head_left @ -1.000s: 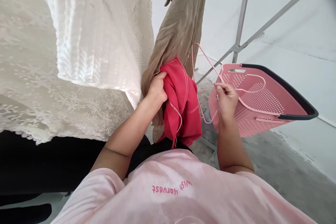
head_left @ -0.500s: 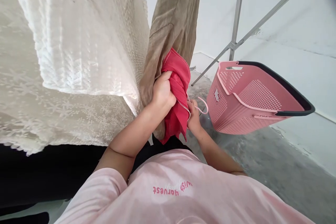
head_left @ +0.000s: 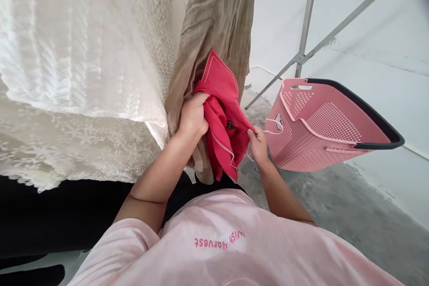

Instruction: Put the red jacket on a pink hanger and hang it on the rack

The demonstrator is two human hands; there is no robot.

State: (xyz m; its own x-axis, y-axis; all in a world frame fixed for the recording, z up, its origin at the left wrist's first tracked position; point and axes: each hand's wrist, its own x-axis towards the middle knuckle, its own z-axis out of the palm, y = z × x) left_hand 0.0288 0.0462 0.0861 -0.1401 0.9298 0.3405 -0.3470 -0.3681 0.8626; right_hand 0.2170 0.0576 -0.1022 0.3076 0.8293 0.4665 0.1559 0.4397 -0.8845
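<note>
Red garment (head_left: 223,111) bunched in left hand (head_left: 192,116), right hand (head_left: 258,143) pinching its edge (arms bent inward)

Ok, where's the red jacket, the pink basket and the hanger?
red jacket (head_left: 224,98): head view, upper folded cloth.
pink basket (head_left: 330,125): head view, inner holed wall.
hanger (head_left: 274,121): head view, thin pink wire by the right hand (head_left: 258,143).

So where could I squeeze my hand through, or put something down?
Bare concrete floor lies below the pink basket, out to the white wall. There is an open gap between the tan garment and the metal rack leg. It is crowded where both hands grip the red garment, and among the white lace fabrics.
</note>
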